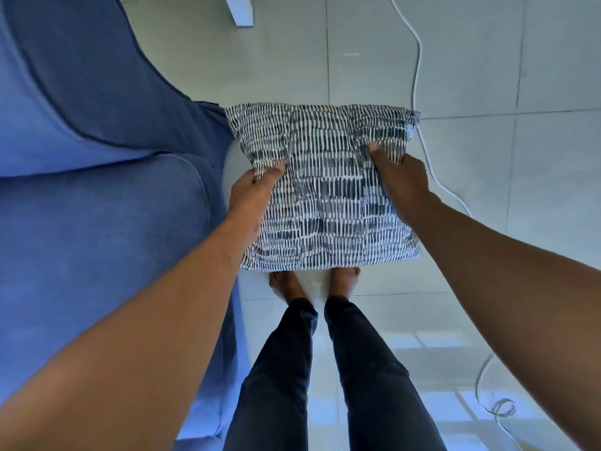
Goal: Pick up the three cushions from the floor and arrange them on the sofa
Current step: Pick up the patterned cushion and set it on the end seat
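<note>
Cushion (325,187): dark blue and white dashed pattern, held flat in the air between both hands, above the bare feet (313,283) and the tiled floor (487,76).
Position relative to grip: cushion is spanned from side to side; each hand is placed on one side edge, roughly at mid-height.
Left hand (252,193): closed on the left edge, thumb pressed on the top face, fabric bunched beneath it; fingers hidden under the cushion.
Right hand (401,179): closed on the right edge, thumb on the top face, fabric gathered; fingers hidden below.
Sofa (97,157): blue, seen at the left; far left corner of the cushion lies just beside it.
Cable (418,60): white, laid on the floor at the right of the cushion.
</note>
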Demonstrator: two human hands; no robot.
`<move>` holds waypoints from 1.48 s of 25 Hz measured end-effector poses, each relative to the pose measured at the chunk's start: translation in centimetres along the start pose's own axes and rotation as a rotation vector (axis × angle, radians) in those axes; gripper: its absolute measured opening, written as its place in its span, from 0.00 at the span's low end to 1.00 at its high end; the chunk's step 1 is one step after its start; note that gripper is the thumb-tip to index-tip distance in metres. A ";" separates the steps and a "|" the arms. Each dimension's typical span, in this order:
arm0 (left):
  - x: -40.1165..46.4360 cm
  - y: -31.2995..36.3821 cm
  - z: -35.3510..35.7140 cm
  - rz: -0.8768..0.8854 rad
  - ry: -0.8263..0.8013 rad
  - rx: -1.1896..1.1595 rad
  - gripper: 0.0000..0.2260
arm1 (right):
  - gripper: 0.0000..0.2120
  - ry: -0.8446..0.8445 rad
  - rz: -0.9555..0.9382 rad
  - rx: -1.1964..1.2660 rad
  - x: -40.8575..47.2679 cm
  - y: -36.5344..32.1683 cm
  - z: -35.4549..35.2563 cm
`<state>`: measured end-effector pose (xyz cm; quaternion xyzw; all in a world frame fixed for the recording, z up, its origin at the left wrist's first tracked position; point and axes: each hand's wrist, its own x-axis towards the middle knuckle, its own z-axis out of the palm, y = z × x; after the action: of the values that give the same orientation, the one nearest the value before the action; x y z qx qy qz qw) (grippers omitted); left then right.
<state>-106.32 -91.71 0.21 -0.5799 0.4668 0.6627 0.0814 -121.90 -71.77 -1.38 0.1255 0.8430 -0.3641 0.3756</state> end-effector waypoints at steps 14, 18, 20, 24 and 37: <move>-23.3 7.6 -7.6 0.159 0.029 -0.232 0.60 | 0.46 -0.061 -0.288 -0.014 -21.6 -12.7 -8.7; -28.6 7.6 -9.7 0.167 0.143 -0.355 0.26 | 0.27 -0.167 -0.384 -0.029 -25.2 -14.9 -7.9; -29.9 6.2 -11.5 0.168 0.200 -0.445 0.28 | 0.21 -0.239 -0.443 -0.074 -26.6 -16.5 -6.4; -29.8 1.8 -16.8 0.198 0.314 -0.627 0.54 | 0.17 -0.381 -0.529 -0.187 -29.8 -20.1 -0.9; -35.8 -1.7 -35.3 0.199 0.555 -0.949 0.19 | 0.07 -0.799 -0.607 -0.538 -40.7 -29.8 22.4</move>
<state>-69.51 -100.46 33.34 -0.6588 0.1734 0.6272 -0.3774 -96.26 -106.08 33.46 -0.3698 0.6967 -0.2475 0.5627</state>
